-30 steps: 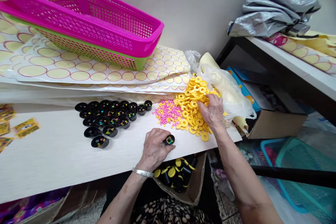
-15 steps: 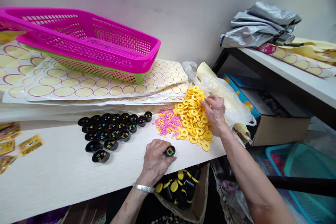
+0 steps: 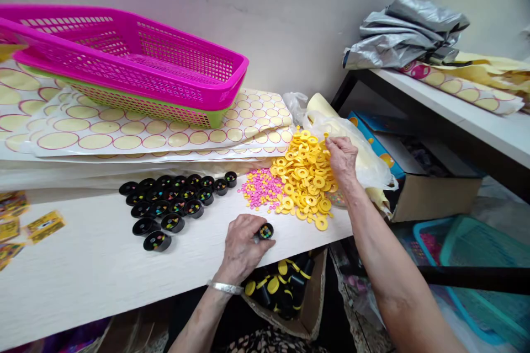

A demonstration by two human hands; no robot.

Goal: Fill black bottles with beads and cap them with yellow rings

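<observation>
My left hand (image 3: 244, 241) is closed round a small round black cup (image 3: 265, 231) near the table's front edge, and coloured beads show inside it. At the right side of a heap of yellow plastic rings (image 3: 304, 176), my right hand (image 3: 343, 158) pinches a small yellow plastic piece (image 3: 326, 135) that sticks up from the fingertips. Pink and yellow beads (image 3: 260, 188) lie in a loose pile left of the rings. Further left several more black cups (image 3: 171, 204) stand in close rows, most with coloured beads in them.
A pink basket (image 3: 215, 96) nested on a green one rests on sticker sheets (image 3: 153, 140) along the wall. Below the table edge a cardboard box (image 3: 312, 309) holds black and yellow parts. On the right are a plastic bag (image 3: 368, 162), a blue carton (image 3: 434, 190) and a shelf (image 3: 464, 113).
My right hand has drawn up slightly from the ring heap, and a yellow piece now shows between its fingertips. The left hand still holds the cup. The view has shifted a little.
</observation>
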